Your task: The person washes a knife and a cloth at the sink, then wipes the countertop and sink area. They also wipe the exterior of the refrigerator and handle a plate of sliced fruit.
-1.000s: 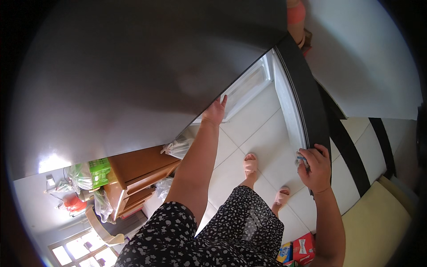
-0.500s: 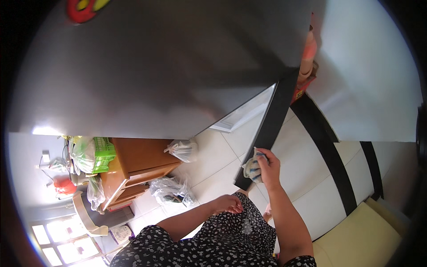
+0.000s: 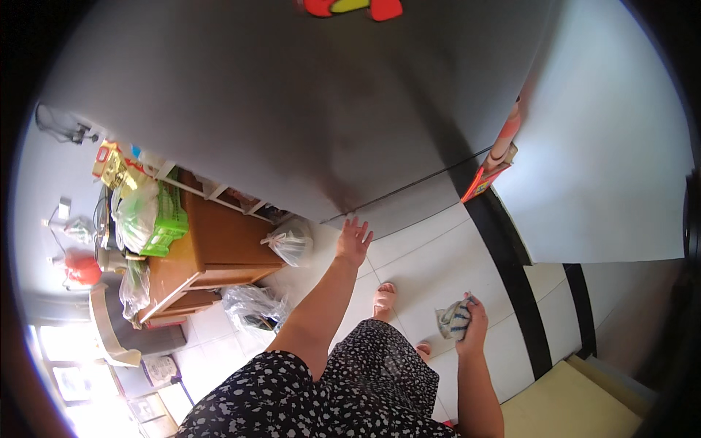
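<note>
Cloth (image 3: 454,319): a crumpled rag with pale and dark stripes, bunched in the right hand (image 3: 475,321), low at the person's right side, above the tiled floor (image 3: 431,266) and well apart from the door. Right hand is clamped around the cloth, fingers curled over it.

Left hand (image 3: 353,241): arm stretched forward, fingers spread apart, palm toward the lower part of the grey refrigerator door (image 3: 292,109). Whether it touches the door or sits just off it cannot be told.

Feet: one sandalled foot (image 3: 384,298) visible on the tiles between the two arms.

Risk, as judged: the rag is held in a loose bunch, so a corner could slip free and drop to the floor. With weight leaned onto the outstretched arm, the foot could slide on the glossy tile.

Surface and room: white glossy floor tiles with a black band (image 3: 511,248) along the right wall. On the left, a wooden cabinet (image 3: 219,244) with a green basket (image 3: 169,219) and bagged items on top; two tied plastic bags (image 3: 290,242) on the floor beside it. Far up the door, coloured magnets (image 3: 350,7). Bright window at far left.
</note>
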`<state>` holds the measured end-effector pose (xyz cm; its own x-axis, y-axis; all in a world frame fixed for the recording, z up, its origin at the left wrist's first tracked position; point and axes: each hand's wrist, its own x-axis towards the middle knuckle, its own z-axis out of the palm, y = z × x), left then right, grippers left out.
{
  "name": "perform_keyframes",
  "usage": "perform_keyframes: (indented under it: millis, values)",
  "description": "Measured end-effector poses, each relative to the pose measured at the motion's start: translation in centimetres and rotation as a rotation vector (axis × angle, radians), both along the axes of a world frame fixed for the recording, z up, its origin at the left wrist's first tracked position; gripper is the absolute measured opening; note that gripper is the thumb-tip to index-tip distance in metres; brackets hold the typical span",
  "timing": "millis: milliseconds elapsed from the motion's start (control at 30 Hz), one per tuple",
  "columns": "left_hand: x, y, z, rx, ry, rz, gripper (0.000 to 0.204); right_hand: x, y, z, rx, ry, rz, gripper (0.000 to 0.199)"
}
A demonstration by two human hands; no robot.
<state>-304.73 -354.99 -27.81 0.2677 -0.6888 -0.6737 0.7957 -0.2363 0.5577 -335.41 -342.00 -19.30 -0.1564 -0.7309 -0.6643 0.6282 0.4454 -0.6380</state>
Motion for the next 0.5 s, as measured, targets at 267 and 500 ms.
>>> perform_keyframes:
  millis: [267,500]
  values:
    - [-10.2,16.9,13.1,-0.177,0.234,-1.045,0.057,2.5,5.7,7.8,-0.089,-0.342,0.248,0.018]
    - [-8.7,29.3,24.0,-0.280,-0.791,-1.088,0.056,5.4,12.4,15.5,-0.312,0.084,0.825,0.021]
